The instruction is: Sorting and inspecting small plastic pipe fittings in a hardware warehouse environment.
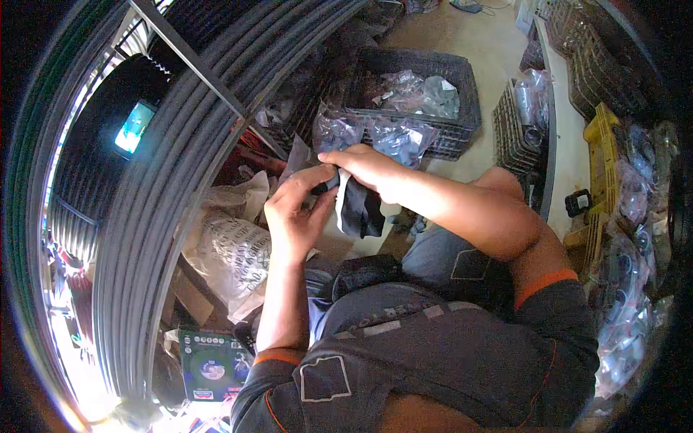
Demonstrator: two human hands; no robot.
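Note:
My left hand (296, 208) pinches a small dark piece (326, 182) between thumb and fingers; what it is exactly cannot be told. Right beside it, my right hand (361, 166) grips the top of a black, cloth-like piece with a white edge (364, 210), which hangs down below the fingers. Both hands nearly meet in front of my body, above my lap. My right fingers partly hide the upper end of the black piece.
Coils of black pipe (162, 157) rise at left, with a lit phone (134, 128) against them. Ahead stands a black plastic crate (452, 135) with clear bags. A printed white sack (230, 254) and a boxed item (211, 365) lie left. Yellow crates (602, 157) and bagged parts (628, 319) line the right.

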